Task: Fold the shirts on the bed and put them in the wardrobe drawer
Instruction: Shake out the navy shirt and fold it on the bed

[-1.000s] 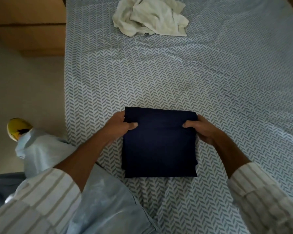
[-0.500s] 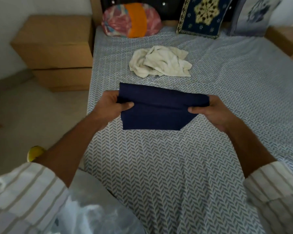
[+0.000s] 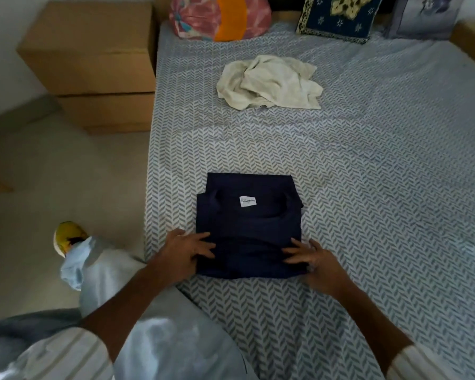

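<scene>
Both hands, left (image 3: 185, 252) and right (image 3: 314, 260), reach forward, fingers extended flat.

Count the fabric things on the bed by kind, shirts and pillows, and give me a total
Shirts: 2, the folded navy shirt under both hands and the crumpled cream shirt farther up the bed.
Pillows: 3, the pink and orange pillow, the navy patterned pillow and the grey pillow.
Total: 5
</scene>
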Tool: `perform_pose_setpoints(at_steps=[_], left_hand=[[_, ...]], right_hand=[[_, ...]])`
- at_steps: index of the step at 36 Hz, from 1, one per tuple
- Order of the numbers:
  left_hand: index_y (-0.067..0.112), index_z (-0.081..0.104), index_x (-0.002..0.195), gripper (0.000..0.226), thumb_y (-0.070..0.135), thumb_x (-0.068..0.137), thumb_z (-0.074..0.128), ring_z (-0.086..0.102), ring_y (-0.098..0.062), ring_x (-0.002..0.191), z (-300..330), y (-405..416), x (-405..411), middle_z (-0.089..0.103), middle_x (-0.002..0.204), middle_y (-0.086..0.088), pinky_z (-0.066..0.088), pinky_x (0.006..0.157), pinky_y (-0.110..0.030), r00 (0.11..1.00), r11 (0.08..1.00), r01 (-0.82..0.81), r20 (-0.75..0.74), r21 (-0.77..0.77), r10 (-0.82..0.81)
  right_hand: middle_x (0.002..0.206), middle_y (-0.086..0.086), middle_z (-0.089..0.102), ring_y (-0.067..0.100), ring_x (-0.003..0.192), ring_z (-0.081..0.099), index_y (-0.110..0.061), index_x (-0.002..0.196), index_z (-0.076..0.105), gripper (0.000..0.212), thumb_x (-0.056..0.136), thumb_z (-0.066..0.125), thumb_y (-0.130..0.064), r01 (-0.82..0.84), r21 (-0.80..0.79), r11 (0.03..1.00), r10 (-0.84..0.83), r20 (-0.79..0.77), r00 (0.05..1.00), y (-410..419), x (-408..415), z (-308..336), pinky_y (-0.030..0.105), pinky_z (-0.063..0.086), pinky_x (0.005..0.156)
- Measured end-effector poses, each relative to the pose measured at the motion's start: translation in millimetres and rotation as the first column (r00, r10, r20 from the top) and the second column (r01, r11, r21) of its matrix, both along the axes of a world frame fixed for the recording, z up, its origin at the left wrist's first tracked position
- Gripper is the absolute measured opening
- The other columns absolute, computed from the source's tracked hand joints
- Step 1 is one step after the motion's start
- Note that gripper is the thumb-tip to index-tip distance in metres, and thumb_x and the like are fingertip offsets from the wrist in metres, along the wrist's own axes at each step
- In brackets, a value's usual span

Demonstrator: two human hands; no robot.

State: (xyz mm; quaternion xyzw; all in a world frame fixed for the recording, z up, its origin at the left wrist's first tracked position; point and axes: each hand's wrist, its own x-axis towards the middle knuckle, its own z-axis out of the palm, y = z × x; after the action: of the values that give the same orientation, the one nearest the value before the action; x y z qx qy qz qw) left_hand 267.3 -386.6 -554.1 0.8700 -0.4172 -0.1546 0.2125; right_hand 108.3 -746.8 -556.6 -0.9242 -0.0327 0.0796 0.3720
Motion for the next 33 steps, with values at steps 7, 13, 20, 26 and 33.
perform_pose_setpoints(at_steps=[7, 13, 20, 26, 33], left_hand=[[0.016, 0.077, 0.110, 0.052, 0.007, 0.066, 0.050, 0.057, -0.031, 0.125, 9, 6, -22, 0.063, 0.132, -0.010, 0.046, 0.104, -0.036, 0.975, 0.963, -0.220, -0.030, -0.158, 0.218], [0.013, 0.067, 0.122, 0.033, 0.017, 0.089, 0.072, 0.064, -0.017, 0.092, 25, -13, -15, 0.067, 0.101, 0.001, 0.044, 0.086, -0.023, 0.750, 0.775, -0.629, -0.309, -0.062, 0.585], [0.017, 0.062, 0.116, 0.029, 0.018, 0.089, 0.074, 0.066, -0.017, 0.096, 37, -45, 26, 0.067, 0.099, 0.004, 0.057, 0.086, -0.033, 0.451, 0.547, -0.835, -0.637, -0.055, 0.625], [0.009, 0.053, 0.136, 0.063, 0.015, 0.081, 0.083, 0.063, -0.023, 0.111, 40, -61, 61, 0.063, 0.127, -0.009, 0.054, 0.098, -0.039, 0.305, 0.547, -0.835, -0.772, 0.065, 0.557], [0.015, 0.072, 0.098, 0.022, 0.007, 0.080, 0.082, 0.071, -0.016, 0.090, 43, -59, 63, 0.075, 0.102, -0.006, 0.057, 0.078, -0.026, 0.371, 0.655, -0.754, -0.793, 0.046, 0.483]], right_hand=[[0.157, -0.007, 0.040, 0.018, 0.151, 0.027, -0.035, 0.133, 0.061, 0.062, 0.071, 0.060, -0.031, 0.084, -0.063, 0.994, -0.076, 0.125, 0.989, 22, -24, 18, 0.053, 0.018, 0.119], [0.129, -0.022, 0.061, -0.005, 0.114, 0.058, -0.039, 0.105, 0.076, 0.028, 0.091, 0.058, -0.055, 0.262, -0.104, 0.960, -0.241, 0.178, 0.954, 35, -21, 6, 0.044, 0.052, 0.092], [0.126, -0.005, 0.062, 0.012, 0.114, 0.059, -0.018, 0.129, 0.062, 0.039, 0.091, 0.070, -0.011, 0.624, 0.136, 0.770, -0.617, -0.093, 0.781, 13, 63, 34, 0.027, 0.045, 0.102], [0.107, -0.001, 0.065, 0.007, 0.093, 0.064, -0.013, 0.126, 0.055, 0.056, 0.079, 0.073, 0.012, 0.652, 0.360, 0.667, -0.505, -0.426, 0.751, -7, 109, 44, 0.014, 0.054, 0.070], [0.110, 0.015, 0.072, 0.020, 0.100, 0.069, -0.001, 0.114, 0.065, 0.041, 0.076, 0.079, 0.007, 0.593, 0.301, 0.747, -0.440, -0.445, 0.780, -20, 113, 34, 0.035, 0.058, 0.088]])
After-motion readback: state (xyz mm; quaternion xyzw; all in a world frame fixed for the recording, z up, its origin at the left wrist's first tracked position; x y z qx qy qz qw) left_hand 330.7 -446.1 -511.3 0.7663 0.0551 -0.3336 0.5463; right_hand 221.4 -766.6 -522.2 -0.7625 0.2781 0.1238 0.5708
